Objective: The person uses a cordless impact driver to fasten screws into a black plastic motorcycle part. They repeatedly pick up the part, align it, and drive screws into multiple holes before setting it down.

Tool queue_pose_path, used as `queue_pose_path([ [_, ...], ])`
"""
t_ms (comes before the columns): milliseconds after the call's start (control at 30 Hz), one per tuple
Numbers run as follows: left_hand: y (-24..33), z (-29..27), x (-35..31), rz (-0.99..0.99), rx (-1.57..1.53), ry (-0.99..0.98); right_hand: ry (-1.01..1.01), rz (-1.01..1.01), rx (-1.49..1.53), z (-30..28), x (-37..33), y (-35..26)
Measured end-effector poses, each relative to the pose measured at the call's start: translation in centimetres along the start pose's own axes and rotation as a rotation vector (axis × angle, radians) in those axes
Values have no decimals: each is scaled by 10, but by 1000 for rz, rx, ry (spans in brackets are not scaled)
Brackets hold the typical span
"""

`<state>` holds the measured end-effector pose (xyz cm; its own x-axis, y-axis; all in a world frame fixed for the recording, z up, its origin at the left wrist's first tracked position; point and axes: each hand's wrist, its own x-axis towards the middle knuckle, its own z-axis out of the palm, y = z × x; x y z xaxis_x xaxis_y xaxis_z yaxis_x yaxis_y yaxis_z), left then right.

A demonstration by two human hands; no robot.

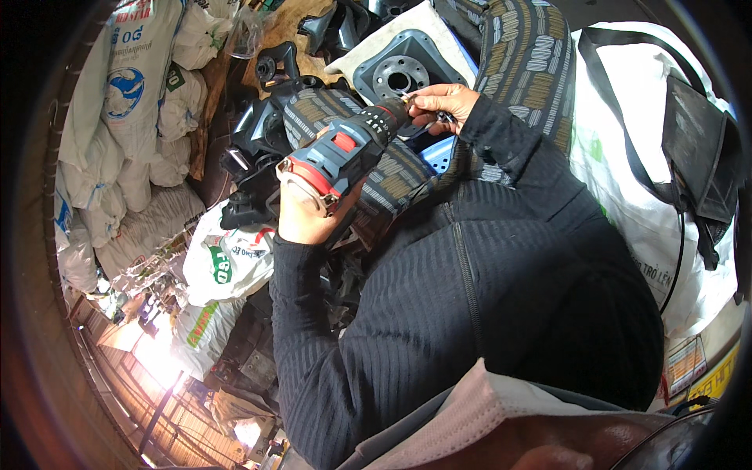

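Note:
My left hand is wrapped round the handle of a cordless drill, grey-blue and black with red parts. The drill's chuck points up and to the right. At its tip, my right hand has its fingers pinched together, with small shiny metal pieces like screws in them; their exact kind is too small to tell. Just beyond the right hand lies a dark plastic part with flared corners, a round drilled metal disc at its centre. It rests on a white pad near my patterned trouser legs.
Several black moulded parts are heaped to the left. White sacks are piled beyond them. A blue perforated plastic piece shows between my legs. At the right stands a large white sack with a black bag against it.

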<state>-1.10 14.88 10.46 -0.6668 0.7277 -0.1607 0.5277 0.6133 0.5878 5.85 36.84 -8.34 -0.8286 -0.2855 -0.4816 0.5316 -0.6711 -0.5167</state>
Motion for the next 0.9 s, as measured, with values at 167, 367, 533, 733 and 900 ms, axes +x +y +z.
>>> queue_pose_path([
  [167,-4,4,-4,-8,-27,38,-59,-38,158,-1,3,9],
  [367,-8,4,-12,-92,-126,36,39,76,434,10,5,9],
  [533,-15,13,-16,-36,-14,43,-13,160,700,14,14,20],
  [733,-24,14,-18,-110,-141,-93,20,93,744,22,15,23],
  [900,-16,22,-21,-203,-207,-41,-15,149,818,22,20,33],
])
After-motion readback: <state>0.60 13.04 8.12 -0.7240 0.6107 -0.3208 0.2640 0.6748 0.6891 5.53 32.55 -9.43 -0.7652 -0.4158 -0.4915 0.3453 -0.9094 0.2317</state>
